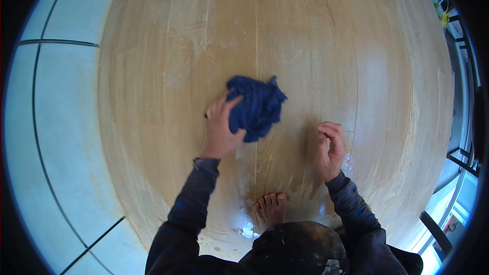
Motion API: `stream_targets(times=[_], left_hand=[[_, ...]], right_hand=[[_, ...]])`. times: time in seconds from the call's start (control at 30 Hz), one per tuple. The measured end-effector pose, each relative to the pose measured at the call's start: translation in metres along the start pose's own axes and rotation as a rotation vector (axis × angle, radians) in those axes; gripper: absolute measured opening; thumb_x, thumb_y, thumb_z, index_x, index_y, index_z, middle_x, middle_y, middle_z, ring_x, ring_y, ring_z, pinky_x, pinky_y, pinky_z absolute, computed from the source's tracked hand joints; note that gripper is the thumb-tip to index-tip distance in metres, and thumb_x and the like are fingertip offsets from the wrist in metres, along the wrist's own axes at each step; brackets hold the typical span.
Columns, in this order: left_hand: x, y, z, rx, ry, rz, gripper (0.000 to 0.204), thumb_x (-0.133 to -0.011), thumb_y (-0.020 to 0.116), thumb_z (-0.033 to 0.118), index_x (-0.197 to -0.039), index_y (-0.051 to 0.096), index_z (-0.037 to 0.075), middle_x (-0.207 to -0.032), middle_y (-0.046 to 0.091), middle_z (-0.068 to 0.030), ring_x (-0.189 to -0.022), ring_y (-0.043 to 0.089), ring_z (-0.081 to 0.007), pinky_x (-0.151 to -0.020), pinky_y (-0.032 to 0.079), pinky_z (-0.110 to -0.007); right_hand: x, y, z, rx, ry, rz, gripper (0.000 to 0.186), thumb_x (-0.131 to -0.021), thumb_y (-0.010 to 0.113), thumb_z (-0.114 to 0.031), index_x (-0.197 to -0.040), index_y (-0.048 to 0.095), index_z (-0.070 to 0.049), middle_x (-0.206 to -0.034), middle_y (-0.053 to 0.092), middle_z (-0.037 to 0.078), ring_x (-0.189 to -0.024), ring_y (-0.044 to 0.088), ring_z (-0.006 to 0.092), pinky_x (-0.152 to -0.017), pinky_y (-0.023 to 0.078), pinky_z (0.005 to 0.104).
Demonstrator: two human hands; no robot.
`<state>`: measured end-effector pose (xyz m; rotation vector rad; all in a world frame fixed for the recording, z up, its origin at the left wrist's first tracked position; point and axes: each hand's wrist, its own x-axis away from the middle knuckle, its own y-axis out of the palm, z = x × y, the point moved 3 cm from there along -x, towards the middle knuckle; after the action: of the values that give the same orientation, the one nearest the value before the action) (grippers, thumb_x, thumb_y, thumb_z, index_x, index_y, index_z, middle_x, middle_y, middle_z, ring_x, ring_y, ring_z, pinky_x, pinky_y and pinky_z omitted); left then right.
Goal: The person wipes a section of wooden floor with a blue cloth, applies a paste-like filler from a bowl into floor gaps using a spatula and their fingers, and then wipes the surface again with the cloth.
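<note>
A crumpled dark blue cloth (257, 107) lies on the wet, streaked wood-plank floor (300, 61) in the middle of the head view. My left hand (221, 127) grips its left side, thumb and fingers on the fabric. Just right of the cloth and a little lower, my right hand (331, 150) hovers with its fingers curled toward the thumb and nothing visible in them.
Pale large tiles (61, 112) with dark joints border the planks on the left. My bare foot (270, 211) is at the bottom centre, beside my dark-clad knee (290, 249). Black metal frames (458, 158) and a small yellow item (444, 20) line the right edge.
</note>
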<state>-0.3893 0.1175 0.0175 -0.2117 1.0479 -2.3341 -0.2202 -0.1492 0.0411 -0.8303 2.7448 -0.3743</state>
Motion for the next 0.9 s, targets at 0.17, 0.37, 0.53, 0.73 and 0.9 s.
stream_targets(times=[0.17,0.37,0.53,0.73,0.9], left_hand=[[0.096,0.060,0.095,0.119,0.000,-0.145,0.068,-0.068,0.075,0.017,-0.136,0.067,0.019,-0.156,0.052,-0.0132,-0.139,0.049,-0.0378,-0.118,0.029,-0.056],[0.181,0.113,0.170,0.318,0.090,-0.308,0.059,-0.065,0.076,0.011,-0.123,0.074,0.019,-0.143,0.062,-0.0115,-0.134,0.056,-0.0340,-0.114,0.036,-0.046],[0.165,0.065,0.162,0.617,-0.236,-0.083,0.039,-0.077,0.076,0.011,-0.116,0.074,0.008,-0.128,0.067,-0.0204,-0.117,0.065,-0.0387,-0.109,0.047,-0.048],[0.062,-0.017,0.011,0.187,-0.105,0.235,0.060,-0.080,0.062,-0.008,-0.140,0.057,-0.001,-0.143,0.057,-0.0202,-0.137,0.054,-0.0387,-0.122,0.036,-0.047],[0.080,-0.001,-0.026,0.190,-0.152,-0.010,0.068,-0.077,0.061,-0.007,-0.144,0.051,0.002,-0.141,0.054,-0.0236,-0.137,0.050,-0.0423,-0.121,0.035,-0.049]], right_hand=[[0.011,-0.004,0.003,-0.062,0.040,0.078,0.021,-0.099,0.058,0.010,-0.113,0.068,0.000,-0.113,0.066,0.013,-0.099,0.064,0.0204,-0.088,0.053,0.0315],[0.017,-0.028,-0.025,0.016,-0.002,0.064,0.019,-0.098,0.057,0.010,-0.110,0.069,0.001,-0.103,0.068,0.012,-0.093,0.066,0.0202,-0.085,0.053,0.0305],[0.014,-0.068,-0.038,-0.007,0.005,-0.110,0.020,-0.098,0.060,0.004,-0.115,0.070,-0.001,-0.108,0.070,0.013,-0.098,0.069,0.0243,-0.090,0.054,0.0355],[0.043,-0.045,-0.055,-0.021,-0.108,-0.171,0.025,-0.094,0.064,-0.006,-0.119,0.069,-0.006,-0.112,0.069,0.015,-0.111,0.065,0.0367,-0.096,0.053,0.0478],[0.067,-0.038,-0.042,0.015,-0.124,-0.259,0.019,-0.095,0.064,-0.008,-0.114,0.069,-0.005,-0.108,0.069,0.015,-0.109,0.065,0.0391,-0.096,0.052,0.0494]])
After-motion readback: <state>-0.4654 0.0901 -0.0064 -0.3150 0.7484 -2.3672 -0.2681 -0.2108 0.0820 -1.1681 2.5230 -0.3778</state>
